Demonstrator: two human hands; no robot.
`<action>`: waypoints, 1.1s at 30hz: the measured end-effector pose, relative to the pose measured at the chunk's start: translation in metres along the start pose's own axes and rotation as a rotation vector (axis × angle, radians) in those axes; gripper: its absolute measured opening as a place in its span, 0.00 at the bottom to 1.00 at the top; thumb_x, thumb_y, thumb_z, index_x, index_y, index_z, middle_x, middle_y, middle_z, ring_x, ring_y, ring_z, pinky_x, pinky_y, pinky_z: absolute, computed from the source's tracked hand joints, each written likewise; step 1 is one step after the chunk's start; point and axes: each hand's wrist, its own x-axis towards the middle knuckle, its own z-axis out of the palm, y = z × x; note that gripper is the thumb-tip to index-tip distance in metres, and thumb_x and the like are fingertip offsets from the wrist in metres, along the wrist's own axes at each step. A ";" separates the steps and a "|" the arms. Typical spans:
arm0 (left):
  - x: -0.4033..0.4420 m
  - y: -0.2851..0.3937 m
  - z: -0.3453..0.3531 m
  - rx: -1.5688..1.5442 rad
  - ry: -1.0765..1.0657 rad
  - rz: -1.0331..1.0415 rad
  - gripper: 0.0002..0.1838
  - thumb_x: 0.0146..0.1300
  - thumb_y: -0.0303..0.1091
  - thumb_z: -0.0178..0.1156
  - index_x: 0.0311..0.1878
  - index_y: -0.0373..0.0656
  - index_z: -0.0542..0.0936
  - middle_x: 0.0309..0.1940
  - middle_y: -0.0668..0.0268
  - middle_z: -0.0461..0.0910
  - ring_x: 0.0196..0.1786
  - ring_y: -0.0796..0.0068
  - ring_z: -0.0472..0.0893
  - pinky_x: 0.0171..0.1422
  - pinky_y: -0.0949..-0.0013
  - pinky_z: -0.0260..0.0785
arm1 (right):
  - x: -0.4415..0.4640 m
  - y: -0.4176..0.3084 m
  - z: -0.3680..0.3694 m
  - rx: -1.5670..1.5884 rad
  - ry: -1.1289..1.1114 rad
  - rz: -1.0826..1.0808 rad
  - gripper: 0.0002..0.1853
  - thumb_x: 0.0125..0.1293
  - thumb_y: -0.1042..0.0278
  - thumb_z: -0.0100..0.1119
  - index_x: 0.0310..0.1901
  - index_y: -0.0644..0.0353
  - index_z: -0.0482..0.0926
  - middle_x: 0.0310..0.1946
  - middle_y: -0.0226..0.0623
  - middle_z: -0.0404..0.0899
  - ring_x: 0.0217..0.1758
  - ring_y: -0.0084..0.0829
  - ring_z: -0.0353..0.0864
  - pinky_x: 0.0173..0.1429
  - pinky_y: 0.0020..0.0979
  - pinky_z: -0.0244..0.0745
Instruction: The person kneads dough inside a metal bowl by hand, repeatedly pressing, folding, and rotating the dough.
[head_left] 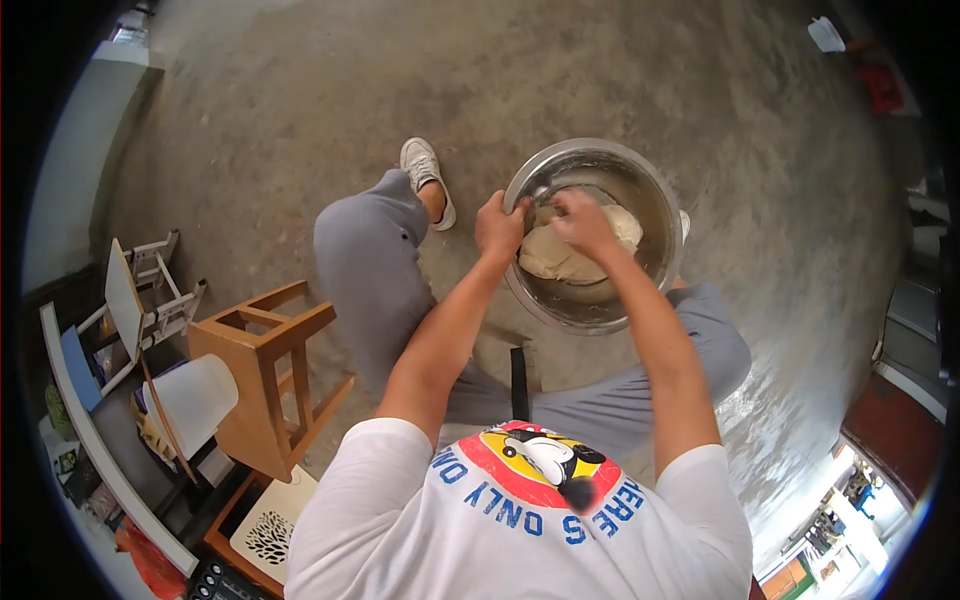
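Note:
A round metal bowl (655, 190) rests between the person's legs, with a large lump of pale dough (553, 256) inside. At the bowl's left rim, my left hand (499, 228) is closed, gripping the edge. My right hand (583, 222) is inside the bowl on the upper part of the dough, its fingers curled and slightly blurred. Whether dough is pinched between those fingers is too small to make out.
A wooden stool (262, 345) lies on its side at the left, next to a translucent white bucket (197, 393). Beyond it stands a folding metal step (160, 290). A shoe (421, 165) is left of the bowl on the concrete floor (300, 90).

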 end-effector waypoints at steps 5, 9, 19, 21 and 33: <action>0.000 0.004 -0.006 0.019 -0.022 -0.059 0.18 0.63 0.46 0.69 0.44 0.39 0.83 0.36 0.52 0.85 0.40 0.53 0.85 0.46 0.56 0.72 | -0.016 0.039 -0.059 -0.386 -0.148 0.217 0.40 0.48 0.39 0.75 0.55 0.64 0.80 0.50 0.50 0.81 0.58 0.51 0.79 0.65 0.42 0.74; -0.001 0.004 -0.007 0.027 -0.020 -0.066 0.18 0.63 0.47 0.68 0.44 0.40 0.83 0.37 0.53 0.86 0.41 0.51 0.84 0.46 0.55 0.72 | -0.023 0.055 -0.067 -0.364 -0.354 0.319 0.54 0.37 0.27 0.76 0.59 0.66 0.77 0.54 0.56 0.79 0.62 0.53 0.76 0.69 0.43 0.70; -0.002 0.007 -0.004 0.112 -0.073 -0.007 0.18 0.63 0.49 0.67 0.43 0.43 0.82 0.38 0.52 0.85 0.45 0.47 0.83 0.48 0.51 0.73 | -0.101 0.037 -0.064 -0.088 -0.304 0.425 0.44 0.33 0.48 0.83 0.53 0.64 0.75 0.43 0.51 0.83 0.50 0.52 0.83 0.59 0.41 0.76; -0.004 0.009 -0.005 0.141 -0.059 0.013 0.19 0.64 0.50 0.66 0.43 0.42 0.81 0.38 0.52 0.85 0.45 0.47 0.83 0.48 0.50 0.73 | -0.103 0.014 -0.071 -0.182 -0.281 0.374 0.39 0.35 0.51 0.79 0.49 0.63 0.76 0.42 0.51 0.83 0.49 0.53 0.82 0.55 0.44 0.77; -0.009 0.017 -0.004 0.103 -0.100 -0.041 0.17 0.65 0.47 0.65 0.49 0.46 0.81 0.42 0.53 0.86 0.49 0.49 0.84 0.52 0.51 0.74 | -0.078 -0.097 -0.065 -0.983 0.028 -0.148 0.15 0.50 0.67 0.67 0.42 0.54 0.80 0.40 0.36 0.77 0.53 0.39 0.75 0.58 0.56 0.70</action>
